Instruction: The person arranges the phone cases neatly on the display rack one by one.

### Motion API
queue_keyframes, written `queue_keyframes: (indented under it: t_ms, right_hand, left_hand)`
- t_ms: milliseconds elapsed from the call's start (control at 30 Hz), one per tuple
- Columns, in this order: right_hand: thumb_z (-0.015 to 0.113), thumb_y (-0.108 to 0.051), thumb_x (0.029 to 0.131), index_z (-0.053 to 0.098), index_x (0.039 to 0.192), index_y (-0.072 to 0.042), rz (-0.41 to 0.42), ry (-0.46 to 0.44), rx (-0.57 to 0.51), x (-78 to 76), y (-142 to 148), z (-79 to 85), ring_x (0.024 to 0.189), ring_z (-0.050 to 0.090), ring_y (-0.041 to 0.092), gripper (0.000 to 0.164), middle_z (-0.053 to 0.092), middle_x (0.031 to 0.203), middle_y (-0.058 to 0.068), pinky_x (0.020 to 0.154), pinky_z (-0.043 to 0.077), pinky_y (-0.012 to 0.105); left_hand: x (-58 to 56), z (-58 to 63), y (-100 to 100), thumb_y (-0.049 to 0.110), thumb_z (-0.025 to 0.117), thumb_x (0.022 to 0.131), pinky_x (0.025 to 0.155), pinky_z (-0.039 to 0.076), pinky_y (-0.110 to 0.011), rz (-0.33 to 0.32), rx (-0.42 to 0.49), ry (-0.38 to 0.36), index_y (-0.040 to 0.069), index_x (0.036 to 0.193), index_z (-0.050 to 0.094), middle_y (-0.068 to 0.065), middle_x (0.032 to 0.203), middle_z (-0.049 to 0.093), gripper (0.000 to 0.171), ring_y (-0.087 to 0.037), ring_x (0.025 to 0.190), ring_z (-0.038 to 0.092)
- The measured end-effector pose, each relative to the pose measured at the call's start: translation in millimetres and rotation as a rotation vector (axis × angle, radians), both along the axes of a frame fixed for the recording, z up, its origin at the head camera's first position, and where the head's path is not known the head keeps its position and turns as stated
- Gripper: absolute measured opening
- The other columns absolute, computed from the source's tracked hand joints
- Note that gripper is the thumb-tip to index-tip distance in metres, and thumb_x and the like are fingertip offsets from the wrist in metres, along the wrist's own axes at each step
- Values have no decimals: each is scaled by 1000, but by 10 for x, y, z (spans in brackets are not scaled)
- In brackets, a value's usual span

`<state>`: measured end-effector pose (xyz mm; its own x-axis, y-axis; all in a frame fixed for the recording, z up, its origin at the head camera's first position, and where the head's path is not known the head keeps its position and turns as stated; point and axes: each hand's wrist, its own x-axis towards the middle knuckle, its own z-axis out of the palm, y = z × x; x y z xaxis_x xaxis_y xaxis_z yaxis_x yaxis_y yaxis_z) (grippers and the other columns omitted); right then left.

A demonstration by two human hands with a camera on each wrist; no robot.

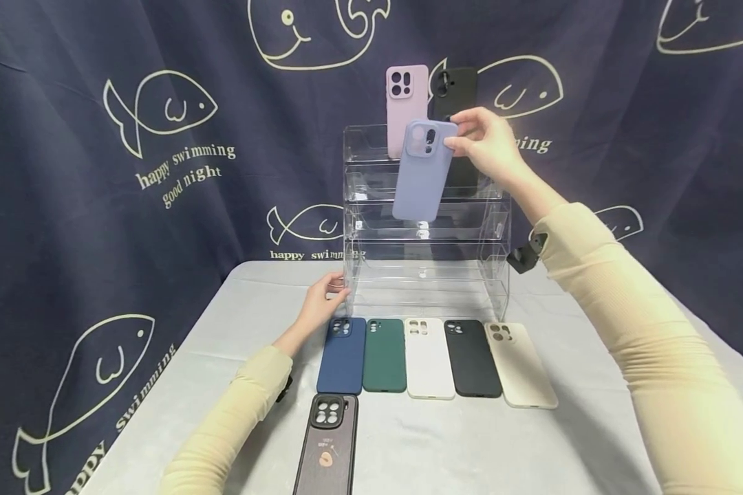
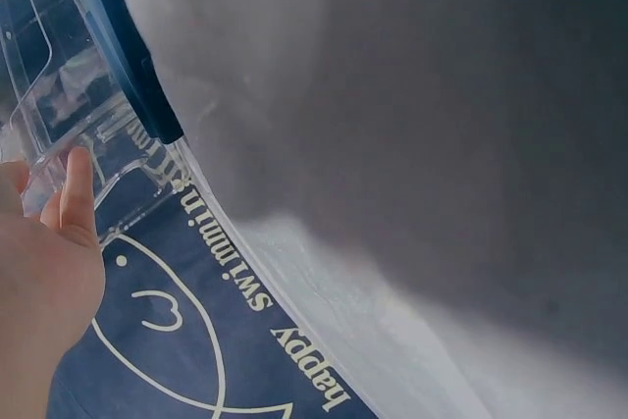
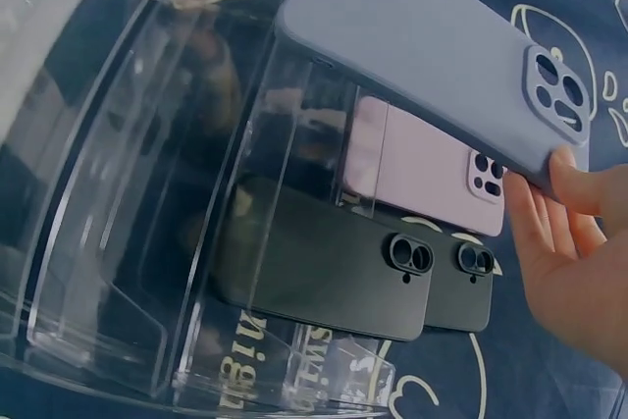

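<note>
My right hand (image 1: 488,146) pinches a periwinkle-blue phone case (image 1: 422,179) by its upper corner, between thumb and fingers. The case hangs tilted in front of the upper tiers of a clear acrylic display rack (image 1: 426,232). Behind it, a pink phone case (image 1: 402,103) stands in the top tier beside a dark phone case (image 1: 457,96). In the right wrist view a second dark green case (image 3: 324,267) leans one tier lower, partly hidden in the head view. My left hand (image 1: 319,300) holds the rack's lower left side edge, fingers and thumb at the panel.
Along the rack's front lie blue (image 1: 342,357), green (image 1: 384,357), white (image 1: 430,361), black (image 1: 473,361) and cream (image 1: 521,364) phone cases in a row. A dark patterned case (image 1: 328,447) lies nearer. A navy fish-print curtain (image 1: 179,227) hangs behind the white-covered table (image 1: 439,447).
</note>
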<state>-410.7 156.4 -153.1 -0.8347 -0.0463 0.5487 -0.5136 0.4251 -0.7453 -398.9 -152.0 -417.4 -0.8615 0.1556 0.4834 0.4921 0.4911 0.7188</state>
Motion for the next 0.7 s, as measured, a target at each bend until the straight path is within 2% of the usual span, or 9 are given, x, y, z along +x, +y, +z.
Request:
queue_keyframes:
  t_ms: [300,500,700]
  right_hand:
    - [69,-5,82,58,115,1,-52,61,-78,-216,-58,158,64,59,-3,35,55,81,-9,66,55,13]
    - [70,0,79,60,112,2,-35,101,-159,-402,-179,136,65,58,-1,34,56,79,-8,70,57,16]
    - [70,-1,80,61,111,1,-104,132,-168,-575,-254,92,67,57,-2,32,56,80,-9,71,56,13]
  left_hand:
    - [-10,12,-2,8,65,87,83,58,-37,-20,-3,9,-6,121,54,-24,106,66,39,-36,93,66]
    - [11,-3,-17,9,66,86,83,58,-37,9,11,-15,-4,121,56,-22,106,66,39,-33,94,65]
    - [23,3,-15,10,66,87,84,58,-36,4,1,-8,-3,122,56,-21,106,66,38,-33,95,65]
